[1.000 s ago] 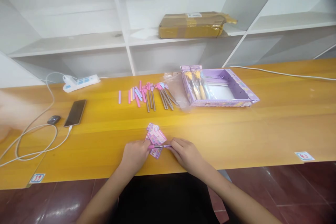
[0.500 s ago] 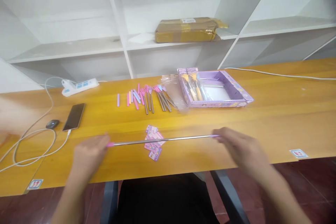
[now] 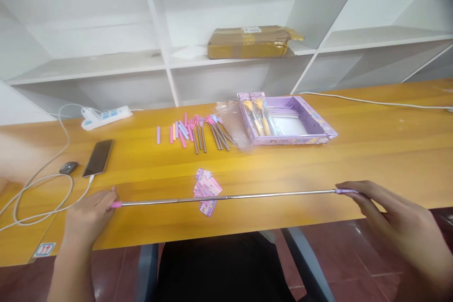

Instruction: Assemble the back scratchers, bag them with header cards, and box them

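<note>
A thin telescopic back scratcher (image 3: 247,196) stretches level across the front of the table, drawn out long. Its pink end is wrapped by the closed fingers of my left hand (image 3: 88,214). At the other end, my right hand (image 3: 396,219) pinches the purple head between thumb and fingers. Beneath the metal rod lies a small pile of pink and purple cards (image 3: 208,188). Farther back are several shortened back scratchers (image 3: 218,134) with hand-shaped pink, purple and blue heads. Beside them sit several coloured handle sleeves (image 3: 180,131).
A purple display box (image 3: 290,139) holds packaged yellow-headed scratchers (image 3: 261,115); clear plastic bags (image 3: 235,125) lie beside it. On the left are a phone (image 3: 99,158), a mouse (image 3: 68,167), cables and a power strip (image 3: 108,117). A taped carton (image 3: 251,43) rests on the shelf.
My hands have moved apart, left hand leftward and right hand rightward, and the back scratcher's rod has lengthened between them. The things on the table have stayed put.
</note>
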The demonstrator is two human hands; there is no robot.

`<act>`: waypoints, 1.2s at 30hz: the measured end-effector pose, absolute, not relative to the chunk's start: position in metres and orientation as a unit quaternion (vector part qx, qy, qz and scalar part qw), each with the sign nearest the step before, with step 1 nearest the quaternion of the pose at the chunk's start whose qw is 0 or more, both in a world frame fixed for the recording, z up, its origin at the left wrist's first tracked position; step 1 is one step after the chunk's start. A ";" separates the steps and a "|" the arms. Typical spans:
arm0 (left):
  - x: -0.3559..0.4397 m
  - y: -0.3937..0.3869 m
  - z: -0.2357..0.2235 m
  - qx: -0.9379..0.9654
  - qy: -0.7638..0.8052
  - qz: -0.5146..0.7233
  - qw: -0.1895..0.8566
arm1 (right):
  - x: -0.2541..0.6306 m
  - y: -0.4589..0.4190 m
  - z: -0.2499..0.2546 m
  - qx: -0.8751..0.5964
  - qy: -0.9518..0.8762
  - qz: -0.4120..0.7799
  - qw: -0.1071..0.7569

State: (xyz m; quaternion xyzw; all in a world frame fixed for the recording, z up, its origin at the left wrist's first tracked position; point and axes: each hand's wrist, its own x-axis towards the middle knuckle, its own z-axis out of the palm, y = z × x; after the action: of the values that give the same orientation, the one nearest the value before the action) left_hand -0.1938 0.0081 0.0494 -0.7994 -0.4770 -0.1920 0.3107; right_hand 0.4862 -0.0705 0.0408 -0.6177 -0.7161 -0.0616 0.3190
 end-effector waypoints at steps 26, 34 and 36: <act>-0.076 0.027 0.055 -0.804 -0.568 -0.034 0.175 | 0.374 0.006 0.048 -0.584 -0.742 -0.017 0.329; 0.013 0.027 0.054 -0.776 -0.626 0.075 0.004 | 0.268 0.036 0.025 -0.473 -0.857 -0.024 0.203; 0.011 0.027 0.057 -0.768 -0.635 0.080 -0.004 | 0.266 0.045 0.026 -0.494 -0.854 -0.011 0.160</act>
State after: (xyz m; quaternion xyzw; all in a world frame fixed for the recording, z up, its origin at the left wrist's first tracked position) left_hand 0.0113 0.0274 0.0569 -0.7684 -0.6349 0.0798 -0.0040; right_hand 0.2662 0.0449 0.0264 -0.4942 -0.8544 -0.0112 0.1602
